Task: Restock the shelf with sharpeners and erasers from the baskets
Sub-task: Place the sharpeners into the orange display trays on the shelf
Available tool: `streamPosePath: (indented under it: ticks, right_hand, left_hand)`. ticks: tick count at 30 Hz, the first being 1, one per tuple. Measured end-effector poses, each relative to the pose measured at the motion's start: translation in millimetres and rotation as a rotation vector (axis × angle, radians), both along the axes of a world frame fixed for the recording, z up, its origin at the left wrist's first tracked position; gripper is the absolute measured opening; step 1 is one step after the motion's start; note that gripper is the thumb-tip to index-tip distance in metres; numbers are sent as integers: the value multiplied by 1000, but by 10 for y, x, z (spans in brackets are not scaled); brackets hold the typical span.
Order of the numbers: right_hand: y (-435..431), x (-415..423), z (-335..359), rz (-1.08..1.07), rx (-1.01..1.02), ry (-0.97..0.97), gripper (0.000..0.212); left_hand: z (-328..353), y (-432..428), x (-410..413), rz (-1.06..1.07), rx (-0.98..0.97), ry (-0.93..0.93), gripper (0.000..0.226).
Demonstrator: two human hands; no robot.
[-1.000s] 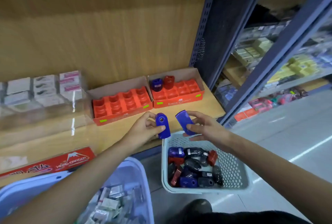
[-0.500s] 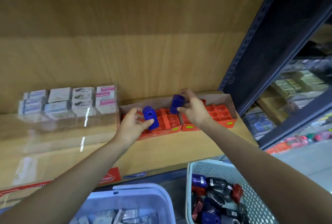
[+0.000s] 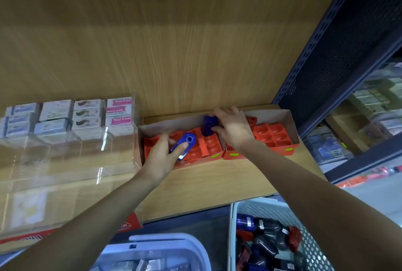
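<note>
Head view looks down on a wooden shelf (image 3: pixel 206 183) where two red cardboard trays stand side by side at the far edge, the left tray (image 3: pixel 202 151) touching the right tray (image 3: pixel 274 138). The left hand (image 3: pixel 161 159) hovers over the left tray, its thumb and fingers (image 3: pixel 183 145) pinching a blue sharpener (image 3: pixel 185 143) that lies tilted, its round hole turned up, just above the empty red pockets. The right hand (image 3: pixel 233 129) reaches to the far side where the trays meet, its fingers curled around a second blue sharpener (image 3: pixel 208 126) held upright at the far row of the left tray; whether this one already sits in a pocket cannot be told. To the left, stacked eraser boxes (image 3: pixel 87 114) sit behind a clear plastic divider (image 3: pixel 104 151). Near the bottom right, a white mesh basket (image 3: pixel 313 246) holds more blue, black and red sharpeners (image 3: pixel 265 242), and a pale blue basket (image 3: pixel 174 246) sits to its left, its blurred contents hard to read.
</note>
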State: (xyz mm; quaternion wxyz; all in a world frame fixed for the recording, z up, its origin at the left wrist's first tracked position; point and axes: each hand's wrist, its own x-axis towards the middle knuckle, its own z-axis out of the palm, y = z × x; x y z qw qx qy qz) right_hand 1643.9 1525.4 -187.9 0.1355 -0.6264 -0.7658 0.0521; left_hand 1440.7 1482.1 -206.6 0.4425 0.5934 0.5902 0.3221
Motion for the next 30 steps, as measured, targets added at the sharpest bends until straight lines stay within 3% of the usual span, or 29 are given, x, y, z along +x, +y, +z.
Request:
streamPosePath:
  ticks: [3, 7, 11, 16, 26, 30]
  right_hand:
    - [11, -43, -113, 74, 77, -115, 34]
    - [-5, -57, -121, 70, 75, -109, 37]
    - [-130, 98, 36, 69, 35, 10, 51]
    - [-675, 492, 159, -22, 21, 150, 39]
    - [-2297, 1232, -771, 20, -213, 195, 14]
    - [-2480, 1291, -1138, -91, -313, 188, 22]
  left_hand:
    - [16, 0, -1, 96, 83, 62, 30]
    - [58, 31, 48, 134, 86, 22, 24]
    - [114, 86, 165, 95, 41, 25, 30]
    - [156, 193, 400, 116, 121, 93, 40]
    - [37, 179, 723, -53, 325, 398, 37]
    - [44, 130, 788, -102, 394, 482, 37]
